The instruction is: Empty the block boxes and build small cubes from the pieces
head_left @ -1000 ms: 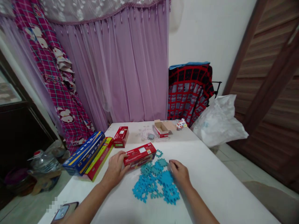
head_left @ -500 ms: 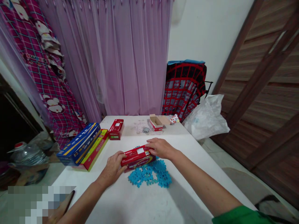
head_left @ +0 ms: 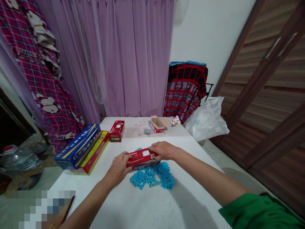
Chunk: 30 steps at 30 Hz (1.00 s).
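Observation:
Between my two hands is a red cardboard box (head_left: pixel 140 157) with a white label on its upper face. My left hand (head_left: pixel 119 166) grips its left end, and my right hand (head_left: pixel 164 150) is closed over its right end. The box lies tilted among blue toothed plastic pieces (head_left: pixel 166 178), which spread out in front of it and show a little behind it. Whether the box rests on those pieces or just above them I cannot tell. The fingertips of my right hand are partly hidden.
On the left of the white table (head_left: pixel 152 210) are a blue box (head_left: pixel 78 146), a yellow-and-red box (head_left: pixel 96 152) and another red box (head_left: pixel 117 131). Farther back sit a small grey piece (head_left: pixel 147 131), an opened carton (head_left: pixel 157 124) and a crumpled wrapper (head_left: pixel 175 121). A white plastic bag (head_left: pixel 206 119) stands beyond the right edge.
The box has tipped slightly, so less of its front face shows. Both hands keep hold of it. The whole view has shifted a little.

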### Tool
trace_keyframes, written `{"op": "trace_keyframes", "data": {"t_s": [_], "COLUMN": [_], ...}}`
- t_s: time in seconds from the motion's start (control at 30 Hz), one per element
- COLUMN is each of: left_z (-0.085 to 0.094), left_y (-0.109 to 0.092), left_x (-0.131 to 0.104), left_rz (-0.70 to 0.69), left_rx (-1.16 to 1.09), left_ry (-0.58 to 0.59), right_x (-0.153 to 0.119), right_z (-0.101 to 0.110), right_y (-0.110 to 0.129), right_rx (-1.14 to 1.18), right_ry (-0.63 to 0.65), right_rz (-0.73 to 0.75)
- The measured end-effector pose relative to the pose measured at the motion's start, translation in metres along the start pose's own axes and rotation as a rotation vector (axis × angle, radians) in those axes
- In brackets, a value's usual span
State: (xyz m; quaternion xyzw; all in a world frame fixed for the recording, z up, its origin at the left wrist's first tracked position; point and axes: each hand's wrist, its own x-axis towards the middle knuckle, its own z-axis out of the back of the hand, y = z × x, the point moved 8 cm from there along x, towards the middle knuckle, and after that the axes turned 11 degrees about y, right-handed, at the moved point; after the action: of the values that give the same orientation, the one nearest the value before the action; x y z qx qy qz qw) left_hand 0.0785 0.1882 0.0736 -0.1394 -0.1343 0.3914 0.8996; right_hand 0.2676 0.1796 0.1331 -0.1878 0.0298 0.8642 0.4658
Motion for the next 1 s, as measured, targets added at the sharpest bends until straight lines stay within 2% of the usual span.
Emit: {"op": "trace_keyframes", "data": {"t_s": [0.1,0.33,0.47,0.57,0.67,0.73,0.87,1.0], "left_z": [0.000,-0.001,0.002,0.004,0.006,0.008,0.012,0.012], "left_y": [0.000,-0.007,-0.010,-0.012,-0.013,-0.015,-0.022,-0.026], "left_x": [0.002,-0.002,-0.003,-0.001,0.003,0.005,0.011,0.014], "left_rz": [0.016,0.072,0.123,0.181,0.244,0.263,0.280,0.282], "left_rx": [-0.009,-0.095,-0.132,-0.118,-0.078,-0.054,0.032,0.101], "left_ry": [0.033,0.073,0.047,0.075,0.127,0.178,0.268,0.291], "right_x": [0.004,0.004,-0.005,-0.016,-0.022,-0.023,-0.019,-0.012], "right_z": [-0.001,-0.011,-0.016,-0.025,-0.038,-0.039,-0.029,-0.019], "right_y": [0.005,0.005,-0.005,-0.019,-0.029,-0.031,-0.029,-0.025], "right_rx": [-0.065,-0.052,0.060,0.160,0.234,0.271,0.239,0.096], "right_ry": [0.036,-0.034,-0.218,-0.310,-0.259,-0.212,-0.062,0.030], "right_rz": [-0.015,0.024,0.031,-0.042,-0.119,-0.126,-0.102,-0.090]}}
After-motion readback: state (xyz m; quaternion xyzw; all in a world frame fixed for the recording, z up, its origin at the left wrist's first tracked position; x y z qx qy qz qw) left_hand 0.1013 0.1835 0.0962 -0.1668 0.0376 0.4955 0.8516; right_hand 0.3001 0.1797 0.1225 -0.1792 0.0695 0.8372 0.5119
